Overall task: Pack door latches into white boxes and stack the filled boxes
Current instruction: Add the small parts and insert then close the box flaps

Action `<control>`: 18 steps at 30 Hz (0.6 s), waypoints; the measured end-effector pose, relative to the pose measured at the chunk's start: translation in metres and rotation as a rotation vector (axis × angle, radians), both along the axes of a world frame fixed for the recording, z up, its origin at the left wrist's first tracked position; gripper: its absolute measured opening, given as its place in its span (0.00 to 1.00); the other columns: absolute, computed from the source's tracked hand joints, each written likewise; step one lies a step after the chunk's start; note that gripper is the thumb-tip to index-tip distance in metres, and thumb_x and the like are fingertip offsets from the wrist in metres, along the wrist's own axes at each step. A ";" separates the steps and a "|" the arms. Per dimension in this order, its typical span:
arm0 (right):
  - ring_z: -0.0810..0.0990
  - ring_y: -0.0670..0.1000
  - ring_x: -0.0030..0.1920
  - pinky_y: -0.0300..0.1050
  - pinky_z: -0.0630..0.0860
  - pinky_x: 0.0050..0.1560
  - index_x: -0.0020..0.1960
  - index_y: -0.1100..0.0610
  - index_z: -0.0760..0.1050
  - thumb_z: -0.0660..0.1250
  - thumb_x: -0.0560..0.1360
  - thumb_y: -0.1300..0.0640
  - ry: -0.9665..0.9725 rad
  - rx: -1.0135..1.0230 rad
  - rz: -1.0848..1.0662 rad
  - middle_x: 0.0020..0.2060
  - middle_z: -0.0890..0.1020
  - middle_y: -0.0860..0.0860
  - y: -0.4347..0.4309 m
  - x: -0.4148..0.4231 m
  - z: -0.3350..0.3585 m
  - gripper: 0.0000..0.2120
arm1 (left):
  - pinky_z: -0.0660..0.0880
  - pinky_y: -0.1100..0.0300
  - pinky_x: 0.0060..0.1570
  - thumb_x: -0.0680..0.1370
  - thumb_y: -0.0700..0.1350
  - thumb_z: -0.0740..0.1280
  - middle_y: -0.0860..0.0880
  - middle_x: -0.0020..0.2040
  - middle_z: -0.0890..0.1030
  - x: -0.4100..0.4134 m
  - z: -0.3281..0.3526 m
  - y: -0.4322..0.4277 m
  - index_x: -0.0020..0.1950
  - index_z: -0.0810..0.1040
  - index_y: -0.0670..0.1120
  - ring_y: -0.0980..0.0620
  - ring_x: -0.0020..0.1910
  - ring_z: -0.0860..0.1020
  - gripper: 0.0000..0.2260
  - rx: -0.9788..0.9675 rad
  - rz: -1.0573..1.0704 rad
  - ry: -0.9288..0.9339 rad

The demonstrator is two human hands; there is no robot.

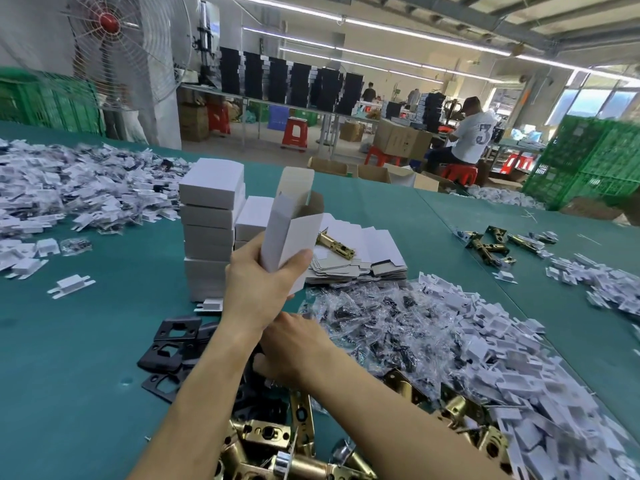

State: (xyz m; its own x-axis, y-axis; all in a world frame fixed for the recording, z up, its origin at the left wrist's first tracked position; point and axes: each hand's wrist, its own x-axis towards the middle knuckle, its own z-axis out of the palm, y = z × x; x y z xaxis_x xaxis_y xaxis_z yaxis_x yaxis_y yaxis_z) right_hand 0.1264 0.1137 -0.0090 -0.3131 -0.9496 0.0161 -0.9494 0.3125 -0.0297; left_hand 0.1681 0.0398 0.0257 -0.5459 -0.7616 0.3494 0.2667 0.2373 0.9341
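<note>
My left hand (256,285) grips an open white box (291,233) by its lower end and holds it upright above the table, top flap raised. My right hand (298,344) is lower, reaching under my left forearm toward the black strike plates (173,344); its fingers are hidden. A stack of closed white boxes (211,216) stands just left of the held box. Brass door latches (277,441) lie heaped near the front edge, and one brass latch (336,245) rests on a pile of flat unfolded boxes (360,258).
Clear bags of dark screws (381,327) and white plastic inserts (502,358) are heaped to the right on the green table (86,341). More bags and inserts (69,188) cover the far left. Loose latches (491,242) lie far right. A person (467,136) sits beyond.
</note>
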 end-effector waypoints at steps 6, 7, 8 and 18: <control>0.80 0.67 0.50 0.51 0.69 0.40 0.60 0.62 0.74 0.64 0.75 0.61 0.026 0.001 0.058 0.54 0.79 0.60 -0.001 0.007 0.001 0.14 | 0.82 0.55 0.31 0.71 0.48 0.79 0.63 0.40 0.82 0.000 0.000 0.000 0.44 0.81 0.64 0.63 0.38 0.80 0.11 -0.012 -0.035 -0.017; 0.80 0.67 0.50 0.51 0.68 0.40 0.60 0.62 0.73 0.63 0.75 0.61 0.030 -0.002 0.068 0.54 0.79 0.60 -0.001 0.008 0.002 0.14 | 0.82 0.55 0.31 0.71 0.48 0.79 0.63 0.41 0.82 0.000 -0.001 0.000 0.43 0.81 0.65 0.63 0.38 0.80 0.12 -0.017 -0.037 -0.017; 0.80 0.67 0.50 0.51 0.68 0.40 0.60 0.62 0.73 0.63 0.75 0.62 0.033 -0.002 0.073 0.54 0.79 0.61 -0.001 0.008 0.002 0.14 | 0.82 0.55 0.31 0.71 0.49 0.79 0.63 0.41 0.82 0.000 -0.001 0.000 0.42 0.81 0.66 0.62 0.39 0.80 0.12 -0.019 -0.037 -0.017; 0.85 0.55 0.45 0.45 0.81 0.45 0.59 0.55 0.82 0.64 0.78 0.65 -0.475 -0.251 -0.285 0.49 0.85 0.55 0.038 -0.048 0.035 0.13 | 0.82 0.54 0.43 0.71 0.49 0.79 0.60 0.43 0.85 0.000 -0.003 -0.003 0.43 0.82 0.64 0.57 0.44 0.83 0.11 -0.014 -0.009 -0.017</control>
State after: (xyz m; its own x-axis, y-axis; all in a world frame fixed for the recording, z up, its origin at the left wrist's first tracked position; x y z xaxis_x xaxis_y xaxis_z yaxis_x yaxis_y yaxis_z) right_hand 0.0779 0.1520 0.0257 -0.5826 -0.8124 0.0250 -0.6941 0.4813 -0.5353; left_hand 0.1683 0.0371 0.0227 -0.5588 -0.7514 0.3509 0.2532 0.2483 0.9350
